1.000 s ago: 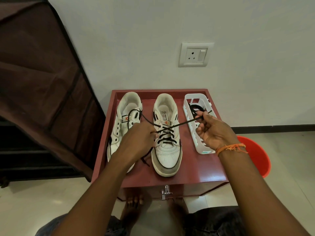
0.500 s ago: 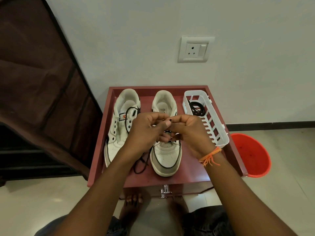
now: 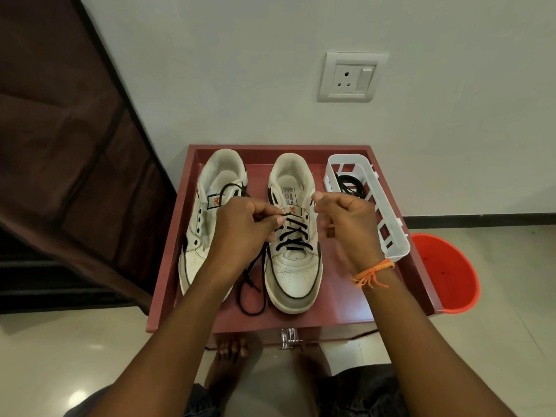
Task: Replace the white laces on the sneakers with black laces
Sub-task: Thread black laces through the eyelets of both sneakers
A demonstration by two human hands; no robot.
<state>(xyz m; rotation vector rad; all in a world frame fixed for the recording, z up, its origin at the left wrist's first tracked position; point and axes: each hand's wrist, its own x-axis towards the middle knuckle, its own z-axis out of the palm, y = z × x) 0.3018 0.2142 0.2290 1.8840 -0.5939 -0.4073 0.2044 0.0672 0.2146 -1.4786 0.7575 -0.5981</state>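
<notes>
Two white sneakers stand side by side on a red-brown table [image 3: 346,302]. The right sneaker [image 3: 293,275] has a black lace [image 3: 293,236] crossed through its lower eyelets. My left hand [image 3: 243,230] pinches one end of that lace beside the tongue's orange logo. The lace's slack [image 3: 252,296] trails down between the shoes. My right hand [image 3: 346,224] is blurred, with curled fingers against the shoe's right collar; I cannot make out what it holds. The left sneaker [image 3: 195,242] has bare eyelets and a loose black lace [image 3: 228,191] lying over its tongue.
A white slotted basket [image 3: 391,236] at the table's right side holds coiled black laces [image 3: 349,185]. An orange bucket [image 3: 445,275] sits on the floor to the right. A brown fabric cabinet [image 3: 75,130] stands left. A wall socket [image 3: 349,76] is above. Bare feet [image 3: 231,356] are under the table.
My right hand came in from the basket side to meet my left hand over the right sneaker, then drew back to the shoe's right edge. My left hand stays at the tongue.
</notes>
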